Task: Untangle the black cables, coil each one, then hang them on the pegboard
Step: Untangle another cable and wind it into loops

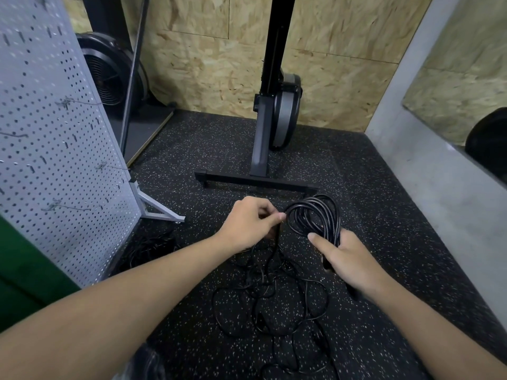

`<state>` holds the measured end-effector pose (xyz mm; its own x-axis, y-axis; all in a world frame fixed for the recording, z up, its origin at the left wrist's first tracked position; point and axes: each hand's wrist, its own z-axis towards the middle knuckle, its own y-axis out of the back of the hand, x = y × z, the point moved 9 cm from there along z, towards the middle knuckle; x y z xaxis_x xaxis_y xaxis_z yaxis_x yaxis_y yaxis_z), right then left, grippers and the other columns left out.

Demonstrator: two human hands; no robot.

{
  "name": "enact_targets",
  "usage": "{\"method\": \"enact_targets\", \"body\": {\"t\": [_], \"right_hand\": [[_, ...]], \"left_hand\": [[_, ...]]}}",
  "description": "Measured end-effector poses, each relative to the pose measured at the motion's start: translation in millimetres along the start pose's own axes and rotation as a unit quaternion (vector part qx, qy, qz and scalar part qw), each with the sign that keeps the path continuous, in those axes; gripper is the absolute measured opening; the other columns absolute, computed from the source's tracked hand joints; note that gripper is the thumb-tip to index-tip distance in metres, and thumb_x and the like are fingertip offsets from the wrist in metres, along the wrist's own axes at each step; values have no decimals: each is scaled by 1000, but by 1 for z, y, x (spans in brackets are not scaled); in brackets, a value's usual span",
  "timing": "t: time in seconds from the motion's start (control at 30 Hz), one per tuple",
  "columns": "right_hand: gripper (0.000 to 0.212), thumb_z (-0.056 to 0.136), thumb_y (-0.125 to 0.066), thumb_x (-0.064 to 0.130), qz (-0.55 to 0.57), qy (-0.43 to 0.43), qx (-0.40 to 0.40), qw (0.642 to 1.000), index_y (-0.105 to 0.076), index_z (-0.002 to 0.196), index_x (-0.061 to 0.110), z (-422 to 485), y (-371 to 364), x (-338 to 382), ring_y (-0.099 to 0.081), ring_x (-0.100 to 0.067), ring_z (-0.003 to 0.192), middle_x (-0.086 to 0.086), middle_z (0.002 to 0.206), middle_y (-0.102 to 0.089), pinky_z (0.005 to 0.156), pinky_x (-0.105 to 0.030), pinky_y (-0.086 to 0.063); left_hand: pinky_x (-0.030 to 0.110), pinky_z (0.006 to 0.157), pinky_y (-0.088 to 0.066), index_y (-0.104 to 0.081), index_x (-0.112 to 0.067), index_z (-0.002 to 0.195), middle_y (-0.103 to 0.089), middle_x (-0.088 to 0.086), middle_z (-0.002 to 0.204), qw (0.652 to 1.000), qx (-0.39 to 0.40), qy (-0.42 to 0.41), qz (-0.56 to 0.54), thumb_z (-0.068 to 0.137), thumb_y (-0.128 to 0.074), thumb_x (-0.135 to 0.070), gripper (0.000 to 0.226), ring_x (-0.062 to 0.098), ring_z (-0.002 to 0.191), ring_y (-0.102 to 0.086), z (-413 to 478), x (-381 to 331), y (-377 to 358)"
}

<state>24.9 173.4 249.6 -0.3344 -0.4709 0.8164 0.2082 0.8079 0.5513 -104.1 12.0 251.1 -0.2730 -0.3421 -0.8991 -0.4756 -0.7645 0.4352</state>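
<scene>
Right grip (pixel 348 259) round coil (pixel 315 215), fingers hidden

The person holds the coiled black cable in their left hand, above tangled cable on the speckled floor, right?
No. The head view shows the coiled black cable gripped in the right hand; the left hand only pinches a strand beside it. Tangled black cable does lie on the speckled black floor.

Pegboard (pixel 55 133) cut off at top and left edges. Fan (pixel 109 75) behind pegboard, partly hidden by it. Cable heap (pixel 153 245) at pegboard foot: strands not separable against dark floor (pixel 370 187).
</scene>
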Motion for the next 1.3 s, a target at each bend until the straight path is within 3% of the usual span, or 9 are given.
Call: {"method": "enact_targets", "body": {"t": [0.07, 0.23, 0.33, 0.47, 0.6, 0.87, 1.07, 1.17, 1.3], "right_hand": [[25, 101, -62, 45, 0, 1, -39, 999, -68, 93, 22, 2, 4, 2, -69, -19, 74, 2, 77, -71, 75, -40, -56], [22, 101, -64, 41, 15, 14, -114, 993, -67, 94, 20, 1, 13, 11, -68, -18, 83, -2, 86, -72, 68, -29, -48], [32, 98, -65, 47, 42, -9, -79, 996, -67, 91, 16, 3, 3, 5, -71, -24, 77, -5, 78, -72, 74, -39, -55], [31, 99, -65, 43, 17, 11, -42, 999, -67, 90, 13, 0, -11, 10, -70, -22, 73, -2, 74, -70, 75, -41, -55], [22, 98, -65, 44, -8, 49, -36, 998, -69, 92, 23, -1, -18, 19, -71, -20, 77, 1, 77, -72, 80, -46, -58], [23, 99, -64, 42, -19, 36, -25, 999, -73, 85, 27, -3, -16, 22, -69, -5, 81, 12, 84, -76, 89, -44, -56], [24, 101, -67, 31, 160, -6, -91, 983, -68, 87, 10, 2, 6, 14, -74, -21, 73, -1, 69, -72, 93, -56, -59], [19, 101, -67, 21, 304, 2, -66, 950, -66, 94, 3, 0, 5, 20, -63, -22, 66, -7, 72, -60, 81, -49, -62], [22, 100, -67, 21, 366, 5, -34, 930, -67, 109, 1, -4, -2, 29, -62, -20, 65, -6, 75, -61, 74, -45, -55]], "left_hand": [[35, 70, -65, -73, -5, 85, -76, 5, 78, 991, -10, 60, -117, 97, -74, -20, 20, 21, 69, -77, -4, 0, -3], [32, 64, -63, -67, -1, 88, -71, 16, 84, 952, -23, 121, -281, 99, -72, -16, 20, 27, 74, -76, -7, -2, -7], [35, 69, -65, -65, -1, 90, -70, 14, 80, 944, -26, 131, -302, 100, -70, -16, 19, 27, 79, -77, -9, 1, -12], [36, 73, -66, -64, -1, 90, -72, 21, 93, 933, -27, 139, -332, 102, -67, -15, 19, 17, 78, -74, -10, 4, -16], [36, 72, -66, -64, -1, 92, -69, 33, 114, 922, -64, 156, -348, 102, -67, -15, 17, 26, 89, -72, -12, 2, -18], [34, 76, -65, -59, -5, 90, -67, 18, 99, 906, -37, 169, -386, 103, -65, -15, 17, 18, 78, -69, -16, 0, -26], [35, 85, -55, -77, -13, 100, -72, -3, 91, 955, 2, 134, -263, 107, -56, -35, 31, 16, 83, -64, -7, 2, -16], [35, 104, -51, -72, -26, 112, -74, -9, 112, 985, 142, 69, -73, 104, -58, -27, 17, 12, 105, -69, -15, -2, -35], [31, 105, -50, -73, -31, 117, -74, -13, 114, 945, 307, -23, 113, 101, -66, -37, 19, 5, 107, -68, -39, 2, -78]]}}
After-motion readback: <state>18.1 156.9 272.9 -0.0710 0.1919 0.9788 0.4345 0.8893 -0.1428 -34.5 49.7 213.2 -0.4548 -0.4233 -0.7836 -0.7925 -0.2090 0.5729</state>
